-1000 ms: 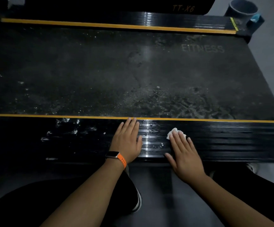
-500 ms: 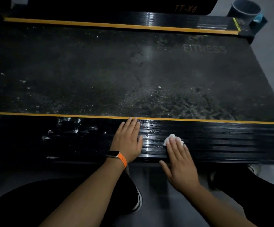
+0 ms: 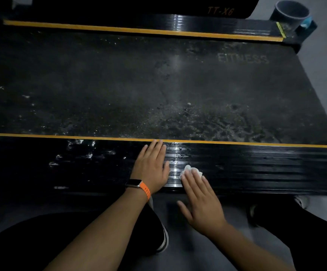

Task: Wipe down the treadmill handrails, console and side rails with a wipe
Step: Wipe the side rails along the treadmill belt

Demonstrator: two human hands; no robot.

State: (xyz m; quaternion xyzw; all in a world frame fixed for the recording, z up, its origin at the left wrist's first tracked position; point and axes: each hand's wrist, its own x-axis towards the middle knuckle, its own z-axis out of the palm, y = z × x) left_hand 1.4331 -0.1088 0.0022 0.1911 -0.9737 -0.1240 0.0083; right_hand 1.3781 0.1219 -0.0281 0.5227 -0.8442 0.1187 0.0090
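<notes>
A shoe (image 3: 163, 239) is seen nearest, on the grey floor (image 3: 188, 255). The right hand (image 3: 201, 200) is laid flat, with the fingers straight and slightly spread and the thumb held out sideways. Its fingertips are pressed on a small crumpled white wipe (image 3: 191, 170). The wipe is found on the ribbed black near side rail (image 3: 256, 169), beside a wet, shiny patch. The left hand (image 3: 151, 169) is rested flat on the same rail, just left of the wipe. Its fingers are straight and close together, with the tips reaching the yellow stripe (image 3: 61, 136), and nothing is held. A watch (image 3: 134, 182) on an orange strap is worn on that wrist. Beyond are seen the dusty belt (image 3: 158, 85), the far side rail (image 3: 178, 20) and a dark bucket (image 3: 291, 13).
</notes>
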